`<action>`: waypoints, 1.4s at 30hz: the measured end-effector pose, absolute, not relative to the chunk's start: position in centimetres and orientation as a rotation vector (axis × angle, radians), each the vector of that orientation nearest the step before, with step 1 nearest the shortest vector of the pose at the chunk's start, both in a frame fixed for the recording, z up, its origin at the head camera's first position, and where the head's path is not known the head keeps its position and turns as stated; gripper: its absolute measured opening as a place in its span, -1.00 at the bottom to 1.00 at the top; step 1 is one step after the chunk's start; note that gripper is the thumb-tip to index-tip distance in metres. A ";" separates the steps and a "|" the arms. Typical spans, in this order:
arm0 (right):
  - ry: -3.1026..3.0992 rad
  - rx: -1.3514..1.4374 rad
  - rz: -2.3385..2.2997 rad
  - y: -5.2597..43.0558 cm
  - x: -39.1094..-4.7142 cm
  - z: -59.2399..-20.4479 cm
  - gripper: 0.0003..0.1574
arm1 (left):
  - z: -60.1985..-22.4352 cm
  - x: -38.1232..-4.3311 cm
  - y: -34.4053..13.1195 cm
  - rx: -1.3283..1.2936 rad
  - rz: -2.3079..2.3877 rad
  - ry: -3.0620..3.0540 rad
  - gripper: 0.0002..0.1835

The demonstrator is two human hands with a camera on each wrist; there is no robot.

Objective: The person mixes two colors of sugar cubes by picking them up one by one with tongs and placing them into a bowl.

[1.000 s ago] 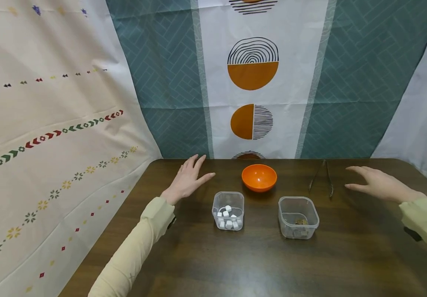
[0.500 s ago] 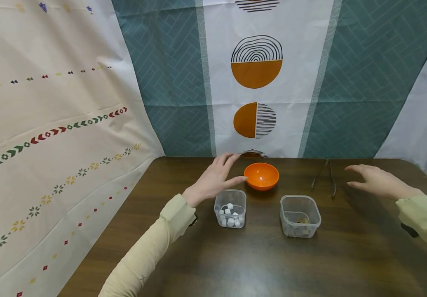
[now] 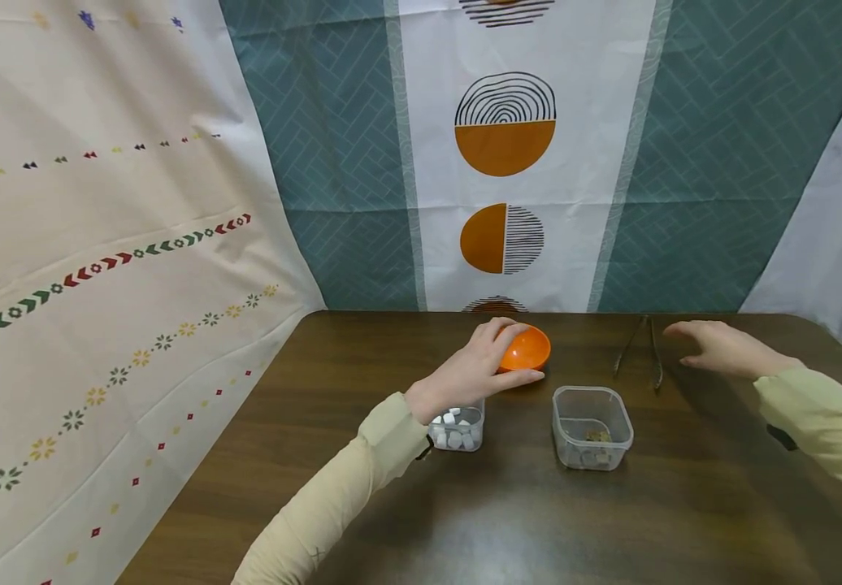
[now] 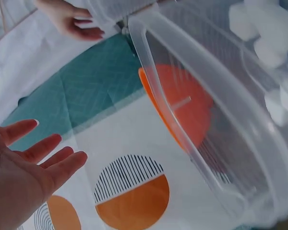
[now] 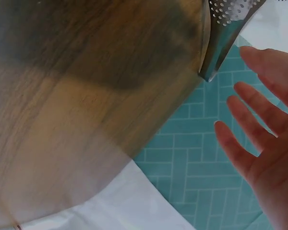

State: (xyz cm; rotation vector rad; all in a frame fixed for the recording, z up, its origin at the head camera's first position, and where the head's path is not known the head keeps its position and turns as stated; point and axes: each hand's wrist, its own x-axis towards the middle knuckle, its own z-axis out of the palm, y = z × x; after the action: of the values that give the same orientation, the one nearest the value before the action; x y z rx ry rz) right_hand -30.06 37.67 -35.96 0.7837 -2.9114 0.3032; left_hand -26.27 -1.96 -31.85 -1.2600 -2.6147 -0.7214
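My left hand [image 3: 475, 370] is over the left side of a small orange bowl [image 3: 527, 349], its fingers loosely bent and the thumb at the near side. Contact with the rim cannot be made out. In the left wrist view the fingers are spread with nothing between them, and the orange bowl [image 4: 189, 105] shows through a clear plastic container. My right hand [image 3: 728, 349] hovers to the right of V-shaped metal tongs [image 3: 656, 357]. Fingers apart and holding nothing, the right hand [image 5: 269, 124] appears near the perforated metal of the tongs [image 5: 221, 38] in the right wrist view.
Below my left wrist stands a clear container [image 3: 474, 439] with several white cubes, partly hidden. To its right, another clear container [image 3: 575, 455] holds a few small brown pieces. The dark wooden table [image 3: 509, 528] ends at hanging cloths [image 3: 340, 162] behind.
My left hand has moved right, from the table's left side past the container of white cubes, to the orange bowl. The right hand has shifted slightly left toward the tongs.
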 end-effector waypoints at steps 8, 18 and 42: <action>-2.919 0.842 0.299 37.1 -31.6 -36.6 -0.27 | -32.7 -26.0 -0.5 -1.352 -0.795 -2.634 -0.31; -2.906 0.869 0.187 35.9 -32.9 -37.6 -0.06 | -34.5 -25.3 1.6 -1.415 -0.854 -2.688 -0.28; -2.725 1.087 -0.129 35.3 -35.2 -39.2 -0.33 | -37.8 -24.3 3.0 -1.401 -0.737 -2.852 0.06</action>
State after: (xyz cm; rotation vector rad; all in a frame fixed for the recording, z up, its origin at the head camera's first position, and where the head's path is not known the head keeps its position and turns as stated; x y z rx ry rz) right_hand -35.17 35.29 -39.25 1.0866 -2.7252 -0.1287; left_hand -24.28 2.98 -37.75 -1.4013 -2.8516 -0.7369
